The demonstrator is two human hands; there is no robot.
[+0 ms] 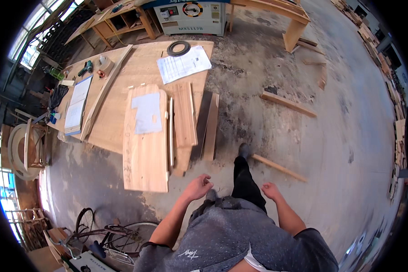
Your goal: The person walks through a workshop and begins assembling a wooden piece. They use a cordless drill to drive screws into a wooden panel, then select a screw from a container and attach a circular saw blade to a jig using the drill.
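My left hand (pixel 199 187) hangs in front of my body with loosely bent fingers, a little apart, and nothing in it. It is nearest to a wide pale wooden panel (pixel 143 161), without touching it. A sheet of paper with a cut-out shape (pixel 148 115) lies on that panel. Beside it on the workbench (pixel 109 131) are a narrower wooden board (pixel 183 113) and a thin light strip (pixel 171 131). My right hand (pixel 271 191) hangs over the floor at my other side, its fingers curled in and no object visible in it.
On the bench are printed sheets (pixel 186 65), a black ring (pixel 178 48), a long wooden batten (pixel 105 95), a clipboard (pixel 78 102) and a green power drill (pixel 85 68). Wooden strips (pixel 288 104) lie on the floor to the right. A bicycle (pixel 118 235) is at the lower left.
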